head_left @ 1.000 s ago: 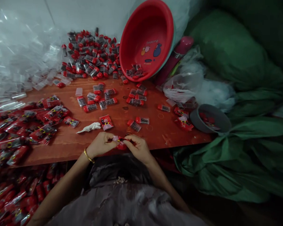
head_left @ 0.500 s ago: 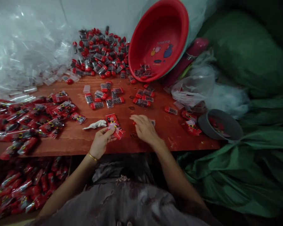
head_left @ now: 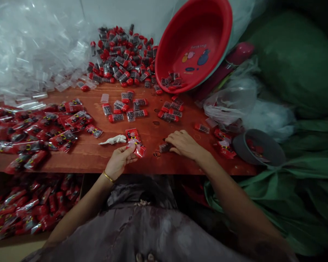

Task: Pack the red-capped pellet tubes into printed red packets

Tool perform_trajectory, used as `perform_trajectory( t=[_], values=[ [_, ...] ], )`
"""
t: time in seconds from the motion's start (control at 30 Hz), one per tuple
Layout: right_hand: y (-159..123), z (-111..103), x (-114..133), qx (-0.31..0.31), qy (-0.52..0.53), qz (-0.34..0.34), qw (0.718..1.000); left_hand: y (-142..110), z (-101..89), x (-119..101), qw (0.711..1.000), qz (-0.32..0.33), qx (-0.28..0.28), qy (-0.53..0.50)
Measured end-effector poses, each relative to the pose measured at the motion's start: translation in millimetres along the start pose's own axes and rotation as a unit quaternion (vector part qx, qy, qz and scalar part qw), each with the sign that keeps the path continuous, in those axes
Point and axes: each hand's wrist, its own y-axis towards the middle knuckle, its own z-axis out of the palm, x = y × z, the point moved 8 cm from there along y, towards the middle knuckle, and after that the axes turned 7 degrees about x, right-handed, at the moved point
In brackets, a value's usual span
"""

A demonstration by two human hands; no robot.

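Left hand (head_left: 118,162) closed, thumb and fingers pinching a red printed packet (head_left: 140,150) above the near edge of the wooden surface (head_left: 84,158). Right hand (head_left: 185,145) palm down, fingers bent, touching a small dark-filled tube (head_left: 164,147); can't tell if it's gripped. Second red packet (head_left: 131,134) lies just beyond the held one, partly overlapped in view. White crumpled scrap (head_left: 113,139) just left of that.

Loose red-capped tubes (head_left: 136,113) mid-surface, big tube pile (head_left: 123,54) far side. Red basin (head_left: 194,47) tilted right of the pile, a few tubes in its low side. Filled red packets (head_left: 43,129) heaped left, clear plastic pieces (head_left: 32,47) far left. Grey bowl (head_left: 244,147) at right, red bits inside. More red packets (head_left: 35,207) in a box (head_left: 19,241) below, near left.
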Motion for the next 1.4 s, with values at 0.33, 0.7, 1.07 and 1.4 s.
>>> perform_trajectory(
  t=[0.33, 0.7, 1.07, 1.4],
  values=[
    [-46, 9, 48, -0.247, 0.505, 0.154, 0.813, -3, 5.1, -6, 0.997, 0.051, -0.054, -0.019],
    [-36, 24, 82, -0.262, 0.614, 0.183, 0.722, -8, 14.8, -17, 0.988, 0.147, -0.049, 0.005],
    [-22, 17, 83, -0.217, 0.669, 0.144, 0.696, -3, 8.3, -24, 0.972, 0.220, -0.047, 0.075],
    [-16, 35, 85, -0.160, 0.739, 0.138, 0.640, -13, 10.2, -31, 0.937, 0.315, -0.082, 0.126]
  ],
)
